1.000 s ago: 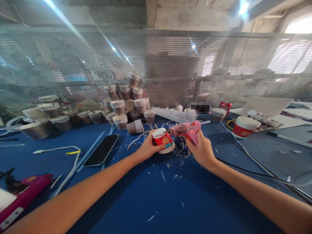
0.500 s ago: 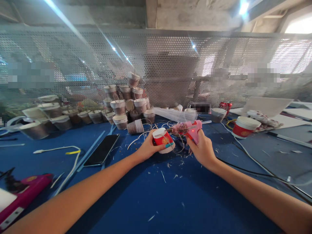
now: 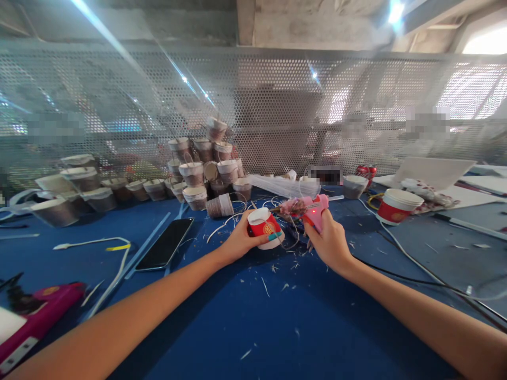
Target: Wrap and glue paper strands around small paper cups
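A red and white paper cup is tilted over in my left hand, its white base turned up and toward the left. My thumb lies across the red side; the other fingers are mostly hidden behind the cup. My right hand is closed round the handle of a pink hot glue gun with a small red light lit. A clear glue stick pokes out of its back end. The gun's nozzle points left and is close to the cup's base edge; whether it touches, I cannot tell.
Brown-wrapped cups are stacked at the back left, with one wrapped cup lying on its side. A phone and a magenta tool are at left. Stacked red-banded paper cups stand right, near cables. A perforated screen closes the back.
The glue gun in my right hand has shifted slightly to the right, its nozzle drawing back from over the cup's base toward the edge. My left hand holds the cup almost still.
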`<action>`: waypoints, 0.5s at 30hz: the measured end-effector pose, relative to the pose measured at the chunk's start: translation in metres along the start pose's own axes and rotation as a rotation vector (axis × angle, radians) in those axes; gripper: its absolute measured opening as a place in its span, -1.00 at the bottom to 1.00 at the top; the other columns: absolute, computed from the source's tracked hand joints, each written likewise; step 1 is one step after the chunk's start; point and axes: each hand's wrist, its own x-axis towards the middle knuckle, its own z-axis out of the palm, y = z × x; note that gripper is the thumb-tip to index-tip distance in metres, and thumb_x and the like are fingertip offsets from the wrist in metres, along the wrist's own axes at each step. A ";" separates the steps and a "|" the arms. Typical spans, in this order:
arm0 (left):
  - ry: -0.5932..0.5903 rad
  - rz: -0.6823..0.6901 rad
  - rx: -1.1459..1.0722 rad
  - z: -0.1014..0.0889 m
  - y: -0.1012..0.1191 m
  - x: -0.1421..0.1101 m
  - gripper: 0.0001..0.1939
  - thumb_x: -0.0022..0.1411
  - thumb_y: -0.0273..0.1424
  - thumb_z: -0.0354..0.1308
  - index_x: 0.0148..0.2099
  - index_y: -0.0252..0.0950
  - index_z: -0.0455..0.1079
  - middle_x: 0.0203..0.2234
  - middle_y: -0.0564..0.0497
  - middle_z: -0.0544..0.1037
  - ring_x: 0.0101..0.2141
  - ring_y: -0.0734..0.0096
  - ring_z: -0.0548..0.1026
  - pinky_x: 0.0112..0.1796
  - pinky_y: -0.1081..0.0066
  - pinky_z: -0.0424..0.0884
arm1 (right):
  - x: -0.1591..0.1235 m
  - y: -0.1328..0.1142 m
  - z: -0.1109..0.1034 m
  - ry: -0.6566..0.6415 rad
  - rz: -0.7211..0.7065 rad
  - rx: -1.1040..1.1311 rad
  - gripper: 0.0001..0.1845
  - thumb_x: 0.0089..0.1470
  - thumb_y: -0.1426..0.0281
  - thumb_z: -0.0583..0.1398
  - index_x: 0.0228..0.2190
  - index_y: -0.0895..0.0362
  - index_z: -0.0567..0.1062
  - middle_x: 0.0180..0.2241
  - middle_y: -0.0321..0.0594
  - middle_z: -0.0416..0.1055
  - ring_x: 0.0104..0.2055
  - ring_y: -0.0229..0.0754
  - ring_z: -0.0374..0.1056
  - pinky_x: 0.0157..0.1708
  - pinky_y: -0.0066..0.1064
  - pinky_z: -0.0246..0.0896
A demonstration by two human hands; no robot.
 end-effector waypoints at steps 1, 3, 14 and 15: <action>0.000 0.002 0.000 0.000 0.000 0.000 -0.39 -0.13 -0.36 0.31 -0.03 -0.25 0.13 -0.12 -0.08 0.34 -0.07 0.18 0.32 -0.05 0.16 0.24 | 0.000 0.000 0.000 -0.006 0.006 0.012 -0.78 0.00 0.26 0.04 -0.47 0.05 0.05 -0.63 -0.30 0.33 -0.66 -0.21 0.25 -0.61 -0.40 0.06; -0.003 0.008 0.005 0.000 0.000 0.000 -0.38 -0.13 -0.36 0.31 -0.03 -0.25 0.13 -0.11 -0.08 0.34 -0.06 0.17 0.32 -0.05 0.16 0.24 | 0.000 0.000 -0.001 -0.010 0.016 0.030 -0.78 0.00 0.26 0.04 -0.47 0.05 0.05 -0.63 -0.30 0.34 -0.67 -0.22 0.25 -0.62 -0.40 0.07; -0.019 0.012 -0.020 0.001 0.003 -0.001 -0.37 -0.14 -0.36 0.31 -0.02 -0.23 0.12 -0.12 -0.07 0.35 -0.08 0.19 0.34 -0.06 0.16 0.26 | 0.001 -0.003 -0.003 -0.007 0.013 0.013 -0.77 -0.02 0.24 0.04 -0.50 0.04 0.05 -0.67 -0.34 0.30 -0.69 -0.21 0.25 -0.59 -0.38 0.08; -0.020 0.015 -0.022 0.001 0.002 -0.001 -0.37 -0.14 -0.36 0.32 -0.02 -0.23 0.12 -0.13 -0.07 0.35 -0.08 0.19 0.34 -0.06 0.16 0.26 | 0.001 -0.003 -0.003 -0.004 0.013 -0.003 -0.77 -0.02 0.24 0.04 -0.50 0.04 0.04 -0.68 -0.33 0.30 -0.67 -0.20 0.26 -0.58 -0.38 0.08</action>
